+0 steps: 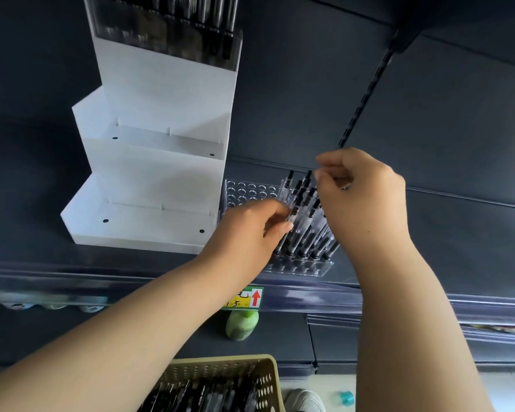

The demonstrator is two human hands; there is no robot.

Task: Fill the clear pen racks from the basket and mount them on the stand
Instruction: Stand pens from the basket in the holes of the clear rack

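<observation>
Two hands: both at the clear rack [298, 267], which lies on the shelf [428, 233] just right of the stand [161, 173].
Left hand [250, 230]: fingers curled, thumb and fingertips pinching one of the pens [309, 230] at the left edge of the cluster. The hand hides the rack's front left corner.
Right hand [366, 191]: fingers bunched tight just above the pen tops, pinching. A dark shiny end pokes out under the fingers and looks like a pen; the rest is hidden in the hand.
Rack detail: the right part is packed with pens leaning up and to the right. Round holes show at the back left. The clear walls are hard to trace, and I cannot count the pens.
Stand detail: white and stepped. The lower two steps show small pegs and dark holes.
Top rack [167, 28]: sits on the stand's top step, full of dark pens, blurred, its upper part cut off by the frame.
Basket [268, 382]: beige and perforated, at the bottom edge, cut off. The basket pens [197, 394] are a dark blur.
Bottle [242, 325]: green, on the shelf below, its top hidden behind the tag [246, 297], which is yellow with a red arrow. The tag's writing is unreadable.
Floor: a shoe [305, 399], cut off; beside it a small blue thing [347, 398], cannot tell what.
Far left under the rail: pale objects, too blurred to name.
</observation>
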